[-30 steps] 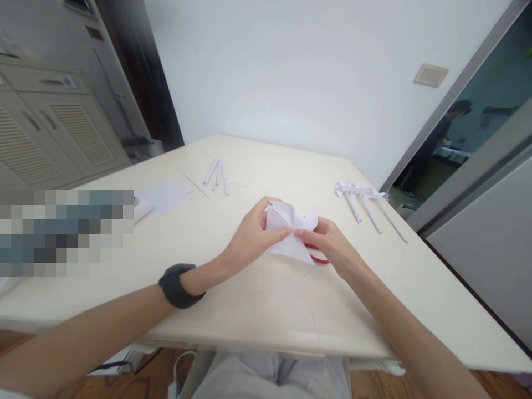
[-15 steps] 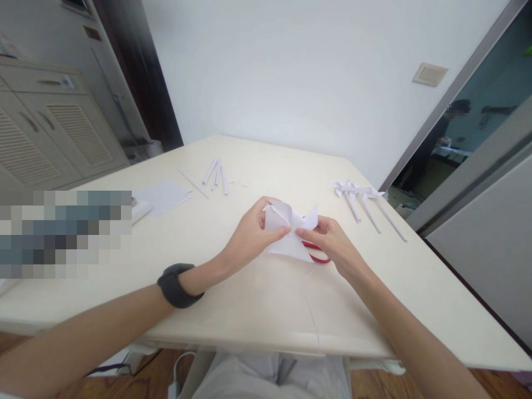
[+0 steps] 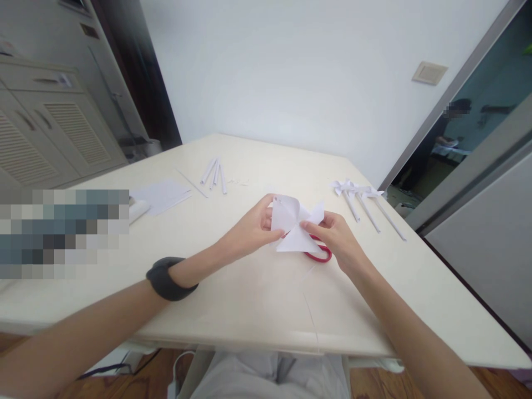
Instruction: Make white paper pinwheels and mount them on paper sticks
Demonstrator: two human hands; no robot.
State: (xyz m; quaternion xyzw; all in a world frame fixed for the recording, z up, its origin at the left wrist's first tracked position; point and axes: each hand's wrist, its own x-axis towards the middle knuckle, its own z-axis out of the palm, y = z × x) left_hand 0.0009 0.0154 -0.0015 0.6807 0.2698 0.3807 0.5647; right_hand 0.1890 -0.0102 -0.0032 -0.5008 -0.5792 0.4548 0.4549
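Between my hands, above the table, is a white paper pinwheel head point(image 3: 297, 238) with some corners curled in toward its middle. My right hand point(image 3: 334, 233) pinches it, the thumb pressed near the centre. At the paper's left side my left hand point(image 3: 261, 224) has closed on the edge, thumb in front and fingers behind. Red-handled scissors point(image 3: 319, 257) lie on the table under the paper, their blades mostly hidden.
Finished paper pinwheels point(image 3: 361, 195) on sticks lie at the right. Several rolled paper tubes point(image 3: 214, 173), a thin stick point(image 3: 193, 184) and paper sheets point(image 3: 164, 195) are at the left back of the table point(image 3: 249, 299). Beyond the doorway is another person point(image 3: 432, 138).
The paper has turned and shifted slightly right in my hands. My left thumb has slid from near the centre toward the left edge, while my right thumb stays near the middle.
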